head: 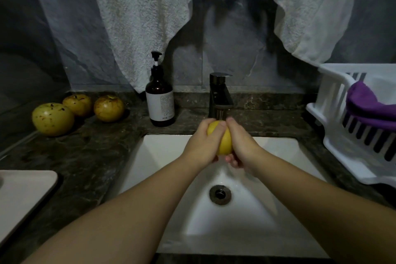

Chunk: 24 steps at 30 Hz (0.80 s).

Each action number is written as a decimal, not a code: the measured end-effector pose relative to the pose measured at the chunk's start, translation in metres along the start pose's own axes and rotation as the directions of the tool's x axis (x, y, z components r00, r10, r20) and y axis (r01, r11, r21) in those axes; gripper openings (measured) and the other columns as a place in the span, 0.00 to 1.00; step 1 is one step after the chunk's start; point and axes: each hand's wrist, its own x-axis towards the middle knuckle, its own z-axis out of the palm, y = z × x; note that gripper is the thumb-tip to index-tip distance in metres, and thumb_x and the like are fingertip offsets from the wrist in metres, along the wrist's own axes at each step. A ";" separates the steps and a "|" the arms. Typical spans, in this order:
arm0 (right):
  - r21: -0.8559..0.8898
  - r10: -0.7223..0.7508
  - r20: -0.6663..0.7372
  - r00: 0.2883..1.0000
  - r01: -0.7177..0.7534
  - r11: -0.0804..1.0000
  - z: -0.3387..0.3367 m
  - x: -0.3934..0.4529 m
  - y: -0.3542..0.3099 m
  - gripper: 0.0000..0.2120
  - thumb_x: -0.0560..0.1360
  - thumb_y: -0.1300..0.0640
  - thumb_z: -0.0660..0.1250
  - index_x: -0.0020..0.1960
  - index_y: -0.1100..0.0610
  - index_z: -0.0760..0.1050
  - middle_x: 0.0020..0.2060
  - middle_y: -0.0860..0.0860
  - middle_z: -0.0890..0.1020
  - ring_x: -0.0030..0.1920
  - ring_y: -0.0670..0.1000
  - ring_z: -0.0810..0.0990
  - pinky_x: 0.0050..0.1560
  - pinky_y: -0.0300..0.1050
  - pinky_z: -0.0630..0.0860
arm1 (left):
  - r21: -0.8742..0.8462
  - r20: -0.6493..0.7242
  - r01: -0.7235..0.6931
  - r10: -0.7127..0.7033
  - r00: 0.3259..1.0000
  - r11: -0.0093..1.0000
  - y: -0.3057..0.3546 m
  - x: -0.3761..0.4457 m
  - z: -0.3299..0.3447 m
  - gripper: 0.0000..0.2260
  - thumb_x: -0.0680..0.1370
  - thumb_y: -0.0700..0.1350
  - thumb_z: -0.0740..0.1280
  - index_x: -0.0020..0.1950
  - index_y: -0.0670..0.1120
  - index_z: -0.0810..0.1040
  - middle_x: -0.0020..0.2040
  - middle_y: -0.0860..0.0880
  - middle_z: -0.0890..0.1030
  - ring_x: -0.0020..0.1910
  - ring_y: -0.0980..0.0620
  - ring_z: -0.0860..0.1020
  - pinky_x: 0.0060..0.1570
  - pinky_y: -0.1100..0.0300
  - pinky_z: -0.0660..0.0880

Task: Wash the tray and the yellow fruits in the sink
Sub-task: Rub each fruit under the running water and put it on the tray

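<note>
I have a yellow fruit clasped between both my hands in the middle of the frame, just under the spout of the dark faucet and above the white sink. My left hand wraps its fingers round the fruit's left side, thumb laid over the top; my right hand curls round the right side, with fingertips showing beneath the fruit. Whether water is running from the spout I cannot tell for sure, though the basin near the drain looks wet. Three more yellow fruits, speckled with brown, sit on the dark stone counter at the left of the frame: a large one nearest the left edge, a smaller one just behind it, and a third beside that, towards the centre. The pale tray lies flat on the counter at the lower left, partly cut off by the frame edge. A brown pump bottle with a white label stands left of the faucet. At the right edge a white dish rack holds a purple cloth. Two white towels hang against the grey wall, one at the upper left and one at the upper right.
</note>
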 end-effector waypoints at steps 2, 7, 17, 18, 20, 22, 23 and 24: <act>-0.059 -0.151 -0.039 0.988 0.148 0.987 0.000 0.002 0.002 0.18 0.81 0.32 0.54 0.62 0.42 0.68 0.46 0.54 0.80 0.24 0.49 0.81 0.21 0.37 0.70 | -0.130 0.053 0.102 -0.096 0.994 0.986 0.004 -0.002 0.000 0.21 0.78 0.69 0.62 0.64 0.59 0.73 0.56 0.45 0.81 0.46 0.44 0.85 0.39 0.52 0.82; 0.017 -0.016 -0.015 1.000 0.016 1.000 0.001 0.001 -0.001 0.23 0.80 0.29 0.50 0.60 0.43 0.70 0.45 0.59 0.83 0.30 0.53 0.81 0.24 0.38 0.69 | -0.066 0.006 0.040 -0.040 0.999 0.997 0.002 -0.001 0.000 0.16 0.81 0.65 0.64 0.64 0.61 0.73 0.58 0.46 0.80 0.46 0.46 0.84 0.34 0.55 0.81; -0.209 -0.239 -0.033 0.970 0.227 0.951 0.002 0.001 0.000 0.21 0.78 0.29 0.52 0.60 0.41 0.68 0.51 0.53 0.81 0.37 0.48 0.84 0.32 0.42 0.79 | -0.297 0.142 0.238 -0.204 0.969 0.925 0.006 -0.003 -0.007 0.25 0.76 0.71 0.64 0.64 0.55 0.76 0.54 0.43 0.83 0.39 0.47 0.86 0.33 0.56 0.81; -0.249 -0.303 -0.045 0.952 0.283 0.926 0.002 0.001 0.002 0.21 0.78 0.29 0.53 0.61 0.41 0.68 0.52 0.52 0.80 0.43 0.48 0.83 0.37 0.45 0.81 | -0.314 0.154 0.262 -0.223 0.963 0.913 0.008 -0.003 -0.008 0.27 0.77 0.71 0.64 0.65 0.53 0.77 0.54 0.41 0.83 0.39 0.46 0.85 0.32 0.58 0.80; -0.117 -0.178 -0.017 0.984 0.175 0.978 0.005 -0.001 0.001 0.23 0.78 0.28 0.52 0.59 0.44 0.71 0.47 0.53 0.82 0.41 0.51 0.83 0.33 0.44 0.77 | -0.226 0.064 0.174 -0.164 0.984 0.958 0.005 0.001 -0.009 0.25 0.77 0.70 0.63 0.65 0.55 0.77 0.55 0.43 0.83 0.43 0.44 0.86 0.33 0.56 0.80; 0.057 0.027 0.012 1.000 -0.028 0.998 0.008 0.001 -0.005 0.27 0.78 0.28 0.50 0.58 0.47 0.73 0.39 0.58 0.83 0.32 0.54 0.82 0.26 0.40 0.71 | -0.137 -0.016 0.047 -0.050 0.999 0.989 0.005 0.000 -0.008 0.19 0.79 0.67 0.65 0.63 0.58 0.76 0.55 0.46 0.82 0.44 0.45 0.86 0.35 0.54 0.82; 0.048 0.023 -0.009 1.000 -0.022 0.999 0.009 0.002 -0.007 0.27 0.78 0.29 0.50 0.58 0.47 0.73 0.40 0.58 0.83 0.34 0.55 0.83 0.28 0.41 0.72 | -0.165 -0.011 0.046 -0.049 0.999 0.985 0.004 -0.001 -0.006 0.17 0.80 0.66 0.65 0.63 0.58 0.75 0.55 0.46 0.82 0.41 0.47 0.87 0.34 0.54 0.82; -0.033 -0.072 -0.053 0.996 0.070 0.997 0.009 0.002 -0.008 0.25 0.79 0.30 0.50 0.58 0.47 0.73 0.44 0.56 0.83 0.39 0.56 0.83 0.32 0.43 0.74 | -0.226 0.019 0.083 -0.081 0.997 0.971 0.005 -0.002 -0.006 0.17 0.80 0.66 0.65 0.63 0.58 0.76 0.55 0.46 0.82 0.38 0.49 0.87 0.33 0.55 0.81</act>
